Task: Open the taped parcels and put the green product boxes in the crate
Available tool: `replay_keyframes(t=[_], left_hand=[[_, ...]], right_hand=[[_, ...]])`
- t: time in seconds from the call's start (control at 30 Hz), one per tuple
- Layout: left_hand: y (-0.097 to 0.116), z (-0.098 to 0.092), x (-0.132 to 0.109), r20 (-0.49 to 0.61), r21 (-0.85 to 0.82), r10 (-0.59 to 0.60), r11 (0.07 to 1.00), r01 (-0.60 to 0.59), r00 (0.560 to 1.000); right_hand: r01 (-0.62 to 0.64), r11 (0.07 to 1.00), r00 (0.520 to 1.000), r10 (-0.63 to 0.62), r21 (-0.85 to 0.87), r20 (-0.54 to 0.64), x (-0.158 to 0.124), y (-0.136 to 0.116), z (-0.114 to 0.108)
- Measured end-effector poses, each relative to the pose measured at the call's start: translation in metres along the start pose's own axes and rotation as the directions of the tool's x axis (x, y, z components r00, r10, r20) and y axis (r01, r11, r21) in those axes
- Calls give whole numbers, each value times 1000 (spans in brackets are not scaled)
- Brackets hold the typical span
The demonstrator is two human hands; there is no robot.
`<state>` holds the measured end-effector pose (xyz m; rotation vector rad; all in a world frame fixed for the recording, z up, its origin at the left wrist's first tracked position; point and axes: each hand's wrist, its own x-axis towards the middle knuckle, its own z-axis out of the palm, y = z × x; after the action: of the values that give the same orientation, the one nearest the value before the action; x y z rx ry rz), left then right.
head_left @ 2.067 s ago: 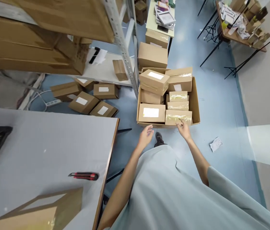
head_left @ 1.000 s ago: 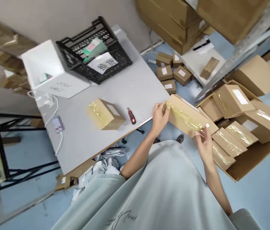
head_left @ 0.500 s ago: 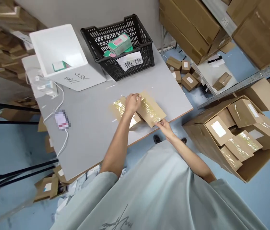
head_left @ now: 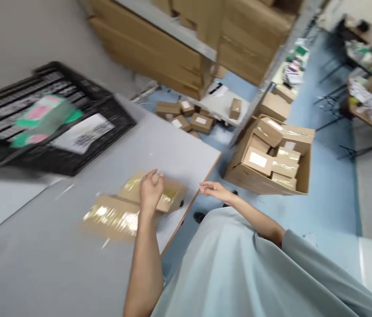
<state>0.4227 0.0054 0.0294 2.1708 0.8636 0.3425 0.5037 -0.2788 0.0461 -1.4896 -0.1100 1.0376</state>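
Two flat brown cardboard boxes with shiny tape lie side by side on the grey table: a nearer box (head_left: 111,215) and a farther box (head_left: 171,198). My left hand (head_left: 151,189) is over the farther box, its fingers bent and blurred. Whether it touches or grips the box, I cannot tell. Just off the table's wooden edge is my right hand (head_left: 215,191), with its fingers stretched out and nothing in them.
A black crate (head_left: 90,156) with green and pink boxes stands at the left on the table (head_left: 179,154). On the floor at the right is a large carton (head_left: 271,189) holding several taped boxes. Shelving with big cartons (head_left: 159,57) is behind; more small boxes (head_left: 202,123) lie beneath.
The view has swung to the right. My right hand has let go of the farther box and moved away from it, past the table edge. My left hand stays over the boxes.
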Motion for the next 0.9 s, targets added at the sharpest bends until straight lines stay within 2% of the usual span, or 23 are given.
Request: replay_keyframes(t=[0.1, 0.23, 0.37, 0.47, 0.53, 0.7, 0.8, 0.9], left_hand=[[41, 61, -4, 98, -129, 117, 986, -104, 988], [111, 146, -21, 280, -243, 226, 957, -159, 933], [179, 220, -36, 420, -303, 319, 932, -200, 850], [226, 274, -38, 474, -322, 371, 917, -235, 799], [257, 315, -37, 499, -333, 371, 916, -222, 783], [327, 423, -31, 568, -343, 268, 937, -72, 778], [358, 476, -30, 569, -340, 242, 939, -43, 786], [387, 519, -27, 579, -354, 197, 935, 26, 791]], right_hand=[[70, 996, 974, -57, 50, -221, -26, -3, -77], [169, 982, 873, -113, 78, -475, -78, 1, -175], [217, 970, 759, -96, 110, -644, -117, 9, -263], [260, 956, 698, -87, 138, -711, -123, 14, -332], [276, 949, 680, -80, 153, -729, -116, 16, -379], [280, 949, 670, -85, 145, -738, -76, 10, -493], [279, 956, 665, -120, 96, -737, -37, -7, -558], [254, 966, 656, -141, 42, -741, 14, -35, -623]])
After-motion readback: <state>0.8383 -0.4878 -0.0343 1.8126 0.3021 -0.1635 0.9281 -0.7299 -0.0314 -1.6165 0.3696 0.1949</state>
